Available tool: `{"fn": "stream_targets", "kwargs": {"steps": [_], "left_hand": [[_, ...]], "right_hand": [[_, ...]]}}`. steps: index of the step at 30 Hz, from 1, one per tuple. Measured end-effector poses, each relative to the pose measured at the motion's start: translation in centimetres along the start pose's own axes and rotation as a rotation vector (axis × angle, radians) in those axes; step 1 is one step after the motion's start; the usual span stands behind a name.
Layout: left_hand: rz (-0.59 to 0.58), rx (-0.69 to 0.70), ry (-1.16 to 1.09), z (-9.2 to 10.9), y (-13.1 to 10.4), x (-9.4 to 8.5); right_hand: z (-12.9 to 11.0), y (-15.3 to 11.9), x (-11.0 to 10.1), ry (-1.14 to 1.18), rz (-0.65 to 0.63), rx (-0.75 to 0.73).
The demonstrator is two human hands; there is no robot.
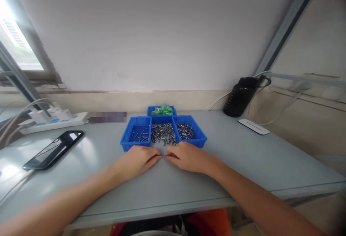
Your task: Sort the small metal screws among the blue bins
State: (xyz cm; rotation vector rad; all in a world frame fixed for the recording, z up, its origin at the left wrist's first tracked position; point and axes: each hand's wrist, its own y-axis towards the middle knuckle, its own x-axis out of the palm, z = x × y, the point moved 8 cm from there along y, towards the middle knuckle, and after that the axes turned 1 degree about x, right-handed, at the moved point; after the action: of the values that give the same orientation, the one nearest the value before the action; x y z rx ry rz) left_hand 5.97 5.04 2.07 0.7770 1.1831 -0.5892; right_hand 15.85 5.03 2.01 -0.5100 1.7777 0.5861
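My left hand [142, 158] and my right hand [185, 156] rest close together at the table's middle, thumbs and forefingers pinched with a small gap between them. A small dark metal tip, seemingly a screw [165, 157], shows at my right fingertips. Whatever my left fingertips pinch, if anything, is too small to make out. Just beyond lies a loose pile of screws [163, 132] between two blue bins. The left bin [127, 135] holds several scattered screws. In the right bin [199, 135] there is a thicker heap of screws.
Behind the pile, a third blue bin [149, 111] contains green plastic packets [163, 110]. At left lie a phone [54, 151] and a power strip [78, 119] with plugs and cables. A black bottle [239, 97] and a white flat device [253, 126] are at right.
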Motion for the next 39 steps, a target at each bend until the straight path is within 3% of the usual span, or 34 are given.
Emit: {"fn": "stream_targets", "kwargs": {"steps": [9, 22, 32, 39], "left_hand": [[-0.056, 0.068, 0.142, 0.5, -0.1, 0.8], [-0.061, 0.050, 0.193, 0.3, -0.1, 0.9], [0.001, 0.030, 0.133, 0.2, -0.1, 0.1], [0.122, 0.165, 0.043, 1.4, -0.2, -1.0]], "right_hand": [[-1.9, -0.5, -1.8, 0.025, 0.117, -0.145], [-2.1, -0.7, -2.0, 0.035, 0.179, -0.197], [-0.4, -0.1, -0.6, -0.042, 0.029, -0.077], [-1.1, 0.0, 0.1, 0.007, -0.009, -0.113]]}}
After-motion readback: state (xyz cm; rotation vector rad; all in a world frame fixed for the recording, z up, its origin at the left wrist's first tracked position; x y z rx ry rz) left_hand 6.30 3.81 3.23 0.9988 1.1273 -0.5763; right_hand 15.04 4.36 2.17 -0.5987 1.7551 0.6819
